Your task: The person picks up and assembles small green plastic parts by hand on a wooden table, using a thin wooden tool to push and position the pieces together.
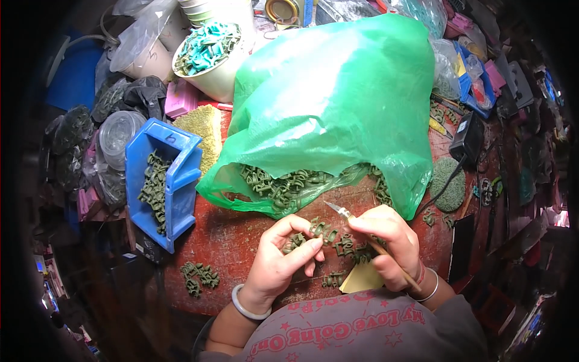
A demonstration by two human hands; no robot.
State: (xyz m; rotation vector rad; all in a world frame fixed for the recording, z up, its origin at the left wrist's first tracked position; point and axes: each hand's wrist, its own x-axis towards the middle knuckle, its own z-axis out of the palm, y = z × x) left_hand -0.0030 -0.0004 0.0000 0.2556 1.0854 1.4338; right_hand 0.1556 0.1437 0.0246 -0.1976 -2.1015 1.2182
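Note:
My left hand (283, 259) pinches a small olive-green plastic part (318, 230) between thumb and fingertips. In my right hand (395, 244) is a craft knife (342, 212) with a slim brown handle, its pointed blade angled up and left, a little apart from the part. More olive-green parts (345, 246) lie on the red tabletop (235, 235) between my hands, some hidden by my fingers. Just beyond them, a large green plastic bag (338, 96) lies with its mouth toward me, similar parts (283, 187) showing inside. A yellow paper piece (362, 279) sits below my right hand.
Left of the bag stands a blue bin (172, 187) of green parts, near a yellow sponge (208, 136) and a small pile (199, 277). Behind is a white bucket (208, 81) of teal and green pieces. A green pad (447, 184) and black adapter (467, 139) lie right.

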